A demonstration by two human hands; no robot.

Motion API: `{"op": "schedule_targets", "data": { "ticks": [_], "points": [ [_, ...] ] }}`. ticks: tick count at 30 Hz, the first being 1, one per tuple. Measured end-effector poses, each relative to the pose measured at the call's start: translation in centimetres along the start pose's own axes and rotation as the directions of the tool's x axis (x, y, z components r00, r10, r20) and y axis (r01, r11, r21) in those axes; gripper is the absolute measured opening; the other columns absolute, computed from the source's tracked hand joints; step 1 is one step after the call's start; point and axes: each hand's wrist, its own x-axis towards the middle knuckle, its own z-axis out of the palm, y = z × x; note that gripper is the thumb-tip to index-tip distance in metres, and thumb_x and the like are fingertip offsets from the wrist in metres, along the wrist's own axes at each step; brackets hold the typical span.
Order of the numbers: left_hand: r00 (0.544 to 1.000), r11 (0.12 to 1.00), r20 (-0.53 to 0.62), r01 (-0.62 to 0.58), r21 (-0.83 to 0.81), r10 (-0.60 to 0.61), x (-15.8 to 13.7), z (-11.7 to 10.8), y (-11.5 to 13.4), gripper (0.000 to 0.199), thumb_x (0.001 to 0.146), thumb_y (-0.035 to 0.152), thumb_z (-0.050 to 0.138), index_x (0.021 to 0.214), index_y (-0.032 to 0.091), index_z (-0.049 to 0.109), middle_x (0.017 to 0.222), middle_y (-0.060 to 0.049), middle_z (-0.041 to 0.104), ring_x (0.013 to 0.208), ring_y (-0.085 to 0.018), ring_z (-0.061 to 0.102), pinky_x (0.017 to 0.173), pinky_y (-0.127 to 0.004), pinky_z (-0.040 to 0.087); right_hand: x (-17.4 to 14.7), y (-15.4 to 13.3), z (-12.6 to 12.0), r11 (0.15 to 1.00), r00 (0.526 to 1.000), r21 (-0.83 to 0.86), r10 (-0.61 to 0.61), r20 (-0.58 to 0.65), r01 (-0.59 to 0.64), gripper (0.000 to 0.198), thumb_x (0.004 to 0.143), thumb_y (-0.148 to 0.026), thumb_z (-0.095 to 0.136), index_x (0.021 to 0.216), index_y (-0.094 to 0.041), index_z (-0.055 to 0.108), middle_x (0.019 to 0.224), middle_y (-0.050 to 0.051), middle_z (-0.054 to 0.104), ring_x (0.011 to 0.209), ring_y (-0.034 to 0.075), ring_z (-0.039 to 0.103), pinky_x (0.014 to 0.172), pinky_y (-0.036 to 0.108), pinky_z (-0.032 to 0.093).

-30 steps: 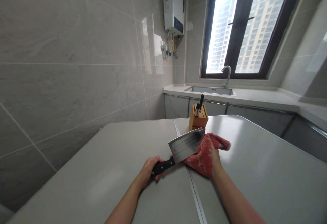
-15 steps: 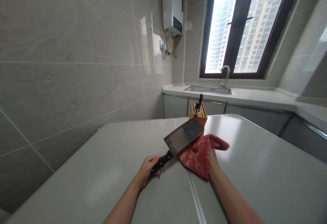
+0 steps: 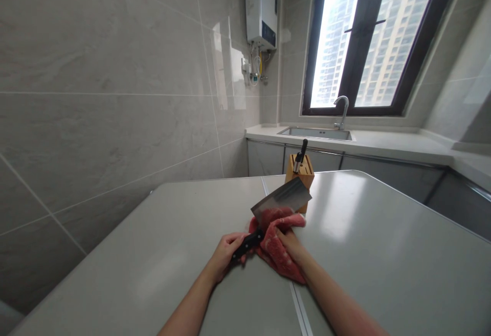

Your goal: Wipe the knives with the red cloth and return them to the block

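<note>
A cleaver (image 3: 283, 198) with a broad metal blade and a black riveted handle is held above the table, its blade slanting up to the right. My left hand (image 3: 227, 255) is wrapped round the handle. A red cloth (image 3: 276, 254) with a pale pattern lies over the lower edge of the blade near the handle. My right hand (image 3: 290, 244) grips this cloth against the blade; its fingertips are hidden in the folds. Behind the blade stands a wooden knife block (image 3: 307, 172) with black-handled tools in it, partly covered by the cleaver.
The pale table (image 3: 172, 223) has a seam strip running down its middle. Beyond it are a counter (image 3: 391, 139) with a sink (image 3: 318, 133) and a faucet (image 3: 342, 111). A tiled wall (image 3: 115, 121) rises on the left. A water heater (image 3: 261, 14) hangs in the corner.
My right hand has moved the cloth left along the blade, toward the handle. The cloth now covers the blade's lower part. My left hand keeps its hold, shifted slightly right.
</note>
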Motion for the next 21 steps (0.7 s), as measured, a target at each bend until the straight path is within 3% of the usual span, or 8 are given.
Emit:
{"op": "schedule_targets", "data": {
  "ticks": [5,11,16,21],
  "points": [
    [0.997,0.994,0.062,-0.06,0.094,0.054,-0.1,0.5,0.1,0.053,0.083,0.057,0.059,0.102,0.01,0.073,0.076,-0.008,0.07,0.046,-0.009,0.053,0.047,-0.021,0.037,-1.3,-0.3,1.7,1.0,0.999,0.001,0.016,0.039,-0.016,0.044,0.054,-0.047,0.082,0.085,-0.019,0.069,0.094,0.012,0.073,0.097,0.033,0.065,0.096,0.048,0.048],
    [0.995,0.985,0.084,-0.065,0.163,0.052,0.2,0.8,-0.2,0.049,0.082,0.059,0.058,0.091,0.012,0.068,0.071,-0.006,0.068,0.044,-0.01,0.055,0.045,-0.021,0.038,-1.7,-0.6,2.0,0.987,0.991,0.126,0.082,0.105,-0.095,0.045,0.061,-0.05,0.08,0.092,-0.021,0.067,0.097,0.011,0.073,0.095,0.031,0.068,0.09,0.044,0.053],
    [0.991,0.968,0.127,-0.071,0.24,0.041,0.1,0.8,-0.6,0.046,0.085,0.059,0.053,0.085,0.013,0.062,0.065,-0.003,0.064,0.044,-0.01,0.052,0.044,-0.021,0.037,-1.7,-1.1,1.7,0.988,0.999,0.147,0.039,0.035,-0.044,0.047,0.058,-0.047,0.082,0.096,-0.023,0.067,0.102,0.009,0.073,0.103,0.032,0.065,0.093,0.042,0.052],
    [0.982,0.922,0.178,-0.12,0.367,0.057,-0.2,0.9,-0.2,0.04,0.082,0.051,0.063,0.089,0.012,0.066,0.062,0.0,0.057,0.049,-0.009,0.045,0.045,-0.02,0.031,-1.4,-1.3,1.2,0.994,1.0,0.106,0.003,0.007,-0.004,0.039,0.06,-0.046,0.081,0.091,-0.025,0.071,0.103,0.009,0.073,0.108,0.032,0.063,0.094,0.038,0.051]
  ]
}}
